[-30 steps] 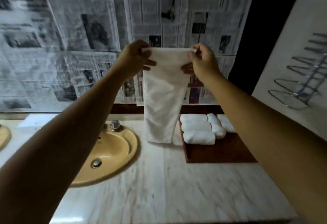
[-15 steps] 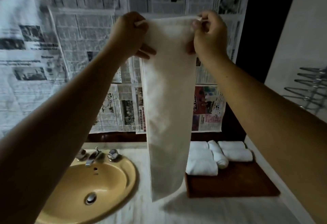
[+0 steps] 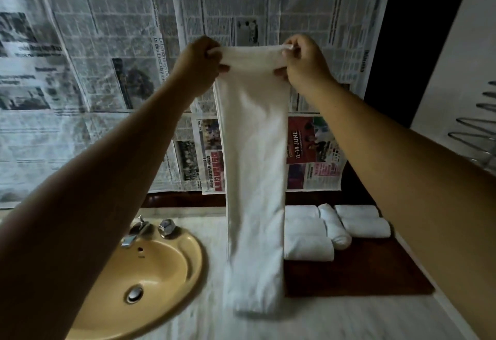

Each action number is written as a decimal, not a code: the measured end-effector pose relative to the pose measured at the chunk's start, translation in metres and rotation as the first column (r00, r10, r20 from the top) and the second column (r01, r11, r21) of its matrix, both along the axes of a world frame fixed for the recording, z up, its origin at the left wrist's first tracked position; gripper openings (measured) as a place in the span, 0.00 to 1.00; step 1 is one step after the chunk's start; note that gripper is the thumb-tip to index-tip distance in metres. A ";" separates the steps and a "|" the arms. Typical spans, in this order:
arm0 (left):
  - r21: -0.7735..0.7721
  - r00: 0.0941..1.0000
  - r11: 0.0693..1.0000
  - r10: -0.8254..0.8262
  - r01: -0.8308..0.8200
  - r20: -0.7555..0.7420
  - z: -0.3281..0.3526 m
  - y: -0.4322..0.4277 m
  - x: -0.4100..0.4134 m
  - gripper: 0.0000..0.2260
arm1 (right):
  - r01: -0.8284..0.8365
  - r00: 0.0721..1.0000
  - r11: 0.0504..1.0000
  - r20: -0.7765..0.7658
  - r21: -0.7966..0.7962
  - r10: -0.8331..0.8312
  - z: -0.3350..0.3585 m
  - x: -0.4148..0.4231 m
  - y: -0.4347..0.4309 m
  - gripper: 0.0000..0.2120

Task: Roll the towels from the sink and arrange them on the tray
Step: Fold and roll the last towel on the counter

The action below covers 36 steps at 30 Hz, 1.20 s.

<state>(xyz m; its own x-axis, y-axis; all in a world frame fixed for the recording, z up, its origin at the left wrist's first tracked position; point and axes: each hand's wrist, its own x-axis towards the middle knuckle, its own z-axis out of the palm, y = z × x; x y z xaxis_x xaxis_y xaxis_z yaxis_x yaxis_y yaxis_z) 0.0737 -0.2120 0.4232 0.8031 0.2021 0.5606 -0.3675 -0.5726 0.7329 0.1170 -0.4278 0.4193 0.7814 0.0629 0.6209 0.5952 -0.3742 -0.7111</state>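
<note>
Left hand: your left hand (image 3: 200, 61) is raised in front of you, and its fingers are curled round the top left corner of the towel (image 3: 255, 178).
Right hand: your right hand (image 3: 304, 61) pinches the top right corner, with thumb and fingers closed on the cloth.
Towel: it hangs as a long narrow strip, and its top edge is stretched flat between your two hands. The lower end reaches down to the counter (image 3: 335, 321) between sink and tray. This end is blurred, so I cannot tell if it touches.
Tray: the dark wooden tray (image 3: 362, 275) sits at the back right corner of the counter. Its left edge is hidden behind the hanging towel.
Rolled towels: several white rolled towels (image 3: 308, 249) lie close together along the tray's far edge. The near half of the tray is bare.
Sink: the yellow sink (image 3: 150, 280) is on the counter's left side, its rim just beside the towel.
Open room: a bare strip of counter runs along the front edge, in front of the tray.
</note>
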 end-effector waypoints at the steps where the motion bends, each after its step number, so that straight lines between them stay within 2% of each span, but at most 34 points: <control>1: 0.009 0.999 1.000 -0.006 0.005 0.036 0.006 0.000 0.000 0.08 | -0.010 1.000 1.000 0.029 0.010 0.010 0.005 0.002 -0.001 0.03; 5: 0.023 0.987 0.997 -0.076 0.073 0.144 0.014 -0.002 -0.013 0.03 | -0.098 0.987 0.993 0.136 0.067 0.088 0.013 -0.007 -0.009 0.03; 8: 0.085 0.986 0.993 -0.093 0.081 0.140 -0.003 -0.003 -0.028 0.04 | -0.117 0.986 0.990 0.131 0.076 0.106 -0.005 -0.018 -0.015 0.02; 12: 0.131 0.992 0.983 -0.129 0.126 0.008 -0.069 0.001 -0.050 0.06 | -0.175 0.984 0.982 0.005 0.075 0.175 -0.074 -0.044 -0.027 0.02; 15: 0.106 0.968 0.972 -0.192 0.211 -0.164 -0.156 0.001 -0.076 0.08 | -0.201 0.966 0.979 -0.159 0.045 0.206 -0.168 -0.077 -0.043 0.03; 18: -0.015 0.897 0.954 -0.287 0.300 -0.336 -0.268 -0.006 -0.128 0.11 | -0.184 0.893 0.982 -0.410 0.043 0.185 -0.288 -0.123 -0.060 0.03; 21: 0.041 0.819 0.952 -0.238 0.303 -0.523 -0.390 -0.016 -0.195 0.14 | -0.131 0.749 0.991 -0.659 -0.041 0.072 -0.405 -0.188 -0.074 0.05; 24: -0.010 0.663 0.941 -0.246 0.339 -0.707 -0.473 -0.024 -0.256 0.17 | -0.238 0.633 0.943 -0.774 -0.234 -0.032 -0.484 -0.256 -0.089 0.08; 26: -0.061 0.564 0.926 -0.278 0.372 -0.777 -0.508 -0.025 -0.283 0.16 | -0.262 0.611 0.920 -0.788 -0.292 -0.077 -0.517 -0.283 -0.096 0.13; 30: -0.112 0.549 0.951 -0.259 0.287 -0.795 -0.539 -0.028 -0.305 0.08 | -0.176 0.612 0.929 -0.775 -0.326 -0.156 -0.547 -0.306 -0.096 0.19; 34: -0.147 0.553 0.975 -0.214 0.164 -0.805 -0.552 -0.032 -0.310 0.07 | -0.109 0.601 0.936 -0.772 -0.336 -0.207 -0.561 -0.308 -0.089 0.12; 36: -0.175 0.574 0.980 -0.199 0.098 -0.794 -0.558 -0.032 -0.311 0.06 | -0.071 0.601 0.940 -0.767 -0.333 -0.226 -0.565 -0.306 -0.085 0.13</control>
